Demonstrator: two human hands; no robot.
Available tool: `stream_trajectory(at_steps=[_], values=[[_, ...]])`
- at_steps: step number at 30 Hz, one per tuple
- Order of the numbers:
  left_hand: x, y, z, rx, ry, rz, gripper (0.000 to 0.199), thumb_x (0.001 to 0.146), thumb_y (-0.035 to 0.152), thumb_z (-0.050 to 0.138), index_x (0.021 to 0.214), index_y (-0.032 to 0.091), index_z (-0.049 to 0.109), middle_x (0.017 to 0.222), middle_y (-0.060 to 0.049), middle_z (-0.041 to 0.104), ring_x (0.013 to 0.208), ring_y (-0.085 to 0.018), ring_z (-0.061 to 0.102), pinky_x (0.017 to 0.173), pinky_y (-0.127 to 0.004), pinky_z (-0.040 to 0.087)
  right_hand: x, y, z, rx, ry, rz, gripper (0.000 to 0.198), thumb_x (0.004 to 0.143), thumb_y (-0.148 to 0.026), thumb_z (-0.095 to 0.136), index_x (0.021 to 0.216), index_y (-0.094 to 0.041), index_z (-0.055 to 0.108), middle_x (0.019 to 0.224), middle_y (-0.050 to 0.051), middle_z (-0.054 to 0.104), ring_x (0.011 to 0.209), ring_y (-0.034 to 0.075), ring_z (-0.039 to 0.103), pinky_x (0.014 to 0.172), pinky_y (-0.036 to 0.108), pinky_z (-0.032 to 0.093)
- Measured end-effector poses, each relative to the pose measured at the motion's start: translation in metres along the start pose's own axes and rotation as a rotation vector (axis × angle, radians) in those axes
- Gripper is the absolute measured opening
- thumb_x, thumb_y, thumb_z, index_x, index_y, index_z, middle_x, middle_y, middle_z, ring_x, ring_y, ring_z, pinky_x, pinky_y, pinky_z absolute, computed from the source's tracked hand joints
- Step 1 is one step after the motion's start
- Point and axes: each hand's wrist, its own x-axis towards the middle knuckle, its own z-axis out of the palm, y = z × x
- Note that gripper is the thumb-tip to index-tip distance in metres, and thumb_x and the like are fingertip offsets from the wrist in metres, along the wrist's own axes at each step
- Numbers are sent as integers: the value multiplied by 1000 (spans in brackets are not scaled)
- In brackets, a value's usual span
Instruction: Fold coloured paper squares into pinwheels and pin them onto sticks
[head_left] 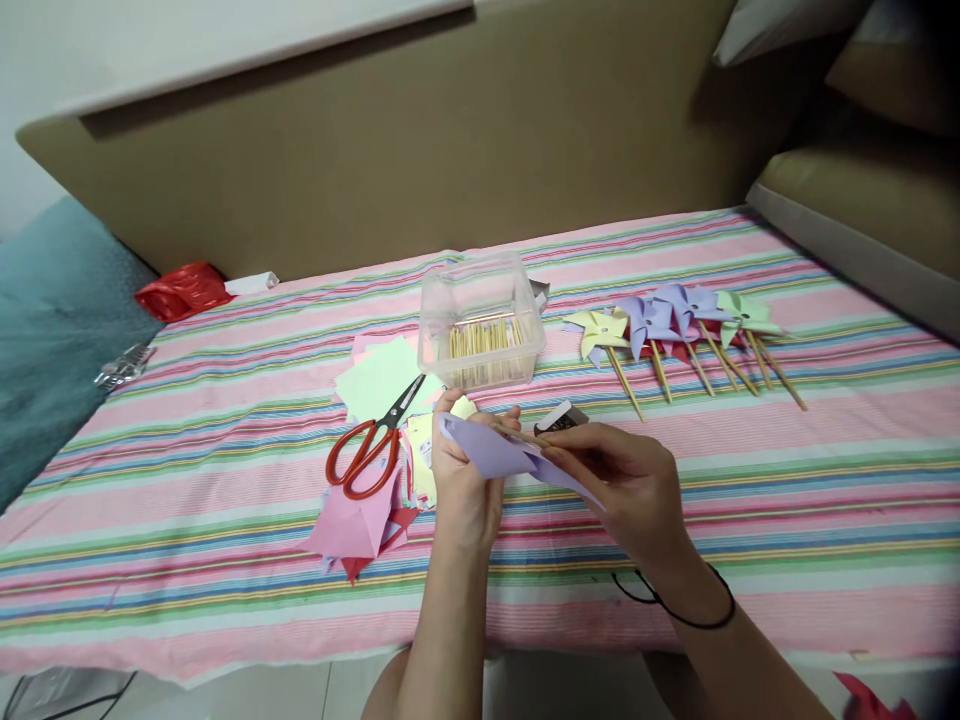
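Observation:
A purple sheet of paper (495, 450), folded or curled, is held between my two hands above the striped cloth. My left hand (466, 500) grips its left end, thumb and fingers around it. My right hand (630, 475) pinches the other end between thumb and fingers. Behind the paper a thin wooden stick (521, 434) runs between the hands; its far end is hidden by my fingers. Just past my hands stands a clear plastic box (480, 374) with many short wooden sticks (487, 338) inside. A small dark box (562, 417) lies beyond my right hand.
Red-handled scissors (365, 455) lie on paper sheets (382, 378) and cut pieces (352, 522) to the left. Several paper pinwheels (651, 322) on sticks rest at the right. A red plastic bag (184, 292) sits at the far left, near a teal cushion (67, 320).

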Motion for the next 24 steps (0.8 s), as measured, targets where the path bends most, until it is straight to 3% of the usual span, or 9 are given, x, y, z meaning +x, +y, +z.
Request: stream_trajectory(at_steps=[10, 24], values=[[-4, 5, 10, -12, 0, 6, 80, 53, 25, 88, 121, 31, 46, 62, 11, 59, 66, -10, 66, 99, -37, 44, -1, -4, 3, -33, 33, -20, 7, 81, -25, 67, 82, -21, 73, 73, 4, 74, 69, 20, 69, 58, 29, 55], [-2, 2, 1, -5, 8, 10, 73, 54, 27, 88, 115, 30, 49, 62, 10, 59, 68, -9, 66, 100, -35, 43, -2, -3, 2, -24, 53, -55, 8, 79, -20, 69, 83, -24, 75, 74, 3, 74, 64, 18, 68, 54, 28, 54]])
